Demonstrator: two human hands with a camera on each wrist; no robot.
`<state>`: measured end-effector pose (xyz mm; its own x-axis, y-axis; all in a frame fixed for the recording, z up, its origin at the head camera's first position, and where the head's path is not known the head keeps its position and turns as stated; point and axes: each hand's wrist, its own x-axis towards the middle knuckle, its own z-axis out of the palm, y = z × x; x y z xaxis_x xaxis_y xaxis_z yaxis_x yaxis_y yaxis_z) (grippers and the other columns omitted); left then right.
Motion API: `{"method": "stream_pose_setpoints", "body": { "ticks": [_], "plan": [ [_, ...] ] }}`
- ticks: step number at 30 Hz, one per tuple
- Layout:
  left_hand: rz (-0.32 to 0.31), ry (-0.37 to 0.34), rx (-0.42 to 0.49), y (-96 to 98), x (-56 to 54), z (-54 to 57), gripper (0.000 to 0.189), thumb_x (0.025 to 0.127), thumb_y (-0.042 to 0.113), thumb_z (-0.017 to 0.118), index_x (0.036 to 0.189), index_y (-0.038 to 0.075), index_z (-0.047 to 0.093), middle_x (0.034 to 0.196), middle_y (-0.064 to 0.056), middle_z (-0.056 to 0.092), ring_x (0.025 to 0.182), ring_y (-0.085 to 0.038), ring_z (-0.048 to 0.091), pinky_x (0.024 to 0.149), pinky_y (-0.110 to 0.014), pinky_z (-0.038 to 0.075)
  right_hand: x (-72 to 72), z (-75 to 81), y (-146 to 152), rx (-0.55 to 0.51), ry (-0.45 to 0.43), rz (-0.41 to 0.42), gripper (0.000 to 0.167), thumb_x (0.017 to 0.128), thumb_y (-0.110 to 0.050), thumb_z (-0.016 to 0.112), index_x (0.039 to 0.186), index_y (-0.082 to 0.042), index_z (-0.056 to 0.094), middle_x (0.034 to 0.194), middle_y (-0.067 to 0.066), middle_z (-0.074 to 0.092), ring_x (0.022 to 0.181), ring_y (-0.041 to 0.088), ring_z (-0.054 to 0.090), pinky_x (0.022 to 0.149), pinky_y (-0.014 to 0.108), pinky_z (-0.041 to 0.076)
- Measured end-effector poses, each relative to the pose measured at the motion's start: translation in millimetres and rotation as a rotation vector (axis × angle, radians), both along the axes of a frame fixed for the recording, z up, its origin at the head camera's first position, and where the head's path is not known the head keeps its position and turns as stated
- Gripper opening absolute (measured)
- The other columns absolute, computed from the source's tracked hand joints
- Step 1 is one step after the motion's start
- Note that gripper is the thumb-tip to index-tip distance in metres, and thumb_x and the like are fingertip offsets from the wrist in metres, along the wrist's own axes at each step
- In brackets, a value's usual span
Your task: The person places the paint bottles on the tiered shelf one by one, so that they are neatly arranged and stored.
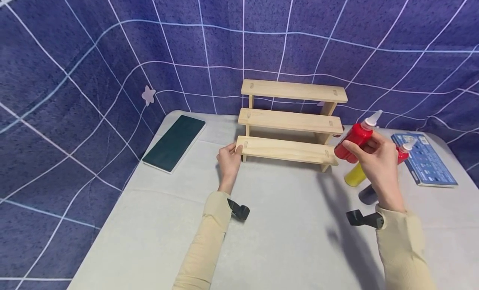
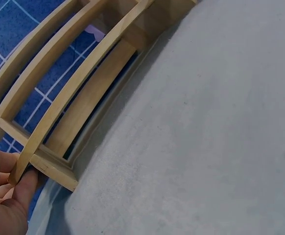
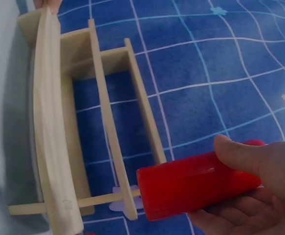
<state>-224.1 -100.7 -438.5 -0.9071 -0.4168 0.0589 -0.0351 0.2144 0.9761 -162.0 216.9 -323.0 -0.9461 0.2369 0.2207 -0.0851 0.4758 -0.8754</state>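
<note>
A three-tier wooden step shelf (image 1: 290, 120) stands at the back of the table. My left hand (image 1: 229, 161) pinches the left end of its lowest board; the left wrist view shows thumb and fingers on either side of that board (image 2: 59, 100). In my right hand (image 1: 381, 163) is a red squeeze bottle (image 1: 355, 141) with a pale pointed nozzle, tilted and raised by the shelf's right end. The right wrist view has the bottle's base (image 3: 164, 193) towards the shelf, apart or touching I cannot tell.
Behind my right wrist are another red bottle (image 1: 403, 154), a yellow bottle (image 1: 354, 176) and a dark bottle (image 1: 368, 195). A blue flat box (image 1: 426, 161) lies at the right, a dark green notebook (image 1: 174, 142) at the left. Blue gridded cloth (image 1: 269, 44) hangs behind the table.
</note>
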Motion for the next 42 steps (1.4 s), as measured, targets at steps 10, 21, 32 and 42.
{"method": "stream_pose_setpoints", "body": {
  "ticks": [10, 21, 32, 42],
  "plan": [
    [0.000, -0.003, -0.004, -0.2, -1.3, -2.3, 0.032, 0.092, 0.012, 0.067, 0.119, -0.005, 0.066, 0.114, -0.021, 0.068, 0.103, -0.025, 0.069, 0.082, -0.024, 0.059, -20.6, -4.2, -13, 0.040, -0.008, 0.005, 0.049, 0.087, -0.023, 0.075, 0.128, 0.000, 0.060, 0.090, -0.020, 0.063, 0.076, -0.010, 0.059, 0.060, 0.007, 0.051],
    [0.005, 0.007, 0.002, 0.4, -0.3, -1.6, 0.032, 0.092, 0.011, 0.067, 0.119, -0.006, 0.065, 0.114, -0.022, 0.068, 0.104, -0.026, 0.068, 0.083, -0.025, 0.059, -47.6, -3.8, -28, 0.009, 0.020, 0.001, 0.044, 0.088, -0.018, 0.073, 0.126, 0.000, 0.060, 0.105, 0.004, 0.068, 0.081, -0.008, 0.059, 0.077, 0.005, 0.050],
    [0.019, -0.005, -0.021, 0.8, 0.2, -4.2, 0.033, 0.092, 0.013, 0.068, 0.120, -0.005, 0.066, 0.112, -0.022, 0.069, 0.103, -0.026, 0.069, 0.082, -0.026, 0.060, -65.9, 3.4, -37, 0.034, 0.029, 0.023, 0.046, 0.089, -0.020, 0.073, 0.128, -0.001, 0.059, 0.117, 0.022, 0.067, 0.082, -0.006, 0.058, 0.071, 0.006, 0.048],
    [0.006, 0.002, -0.026, 1.2, -1.7, -6.2, 0.033, 0.093, 0.012, 0.067, 0.120, -0.005, 0.065, 0.112, -0.023, 0.068, 0.102, -0.027, 0.069, 0.081, -0.025, 0.060, -83.7, 7.9, -42, 0.086, 0.038, 0.019, 0.044, 0.089, -0.020, 0.073, 0.126, -0.001, 0.060, 0.115, 0.020, 0.068, 0.077, -0.008, 0.055, 0.072, 0.011, 0.045]
  ]
}}
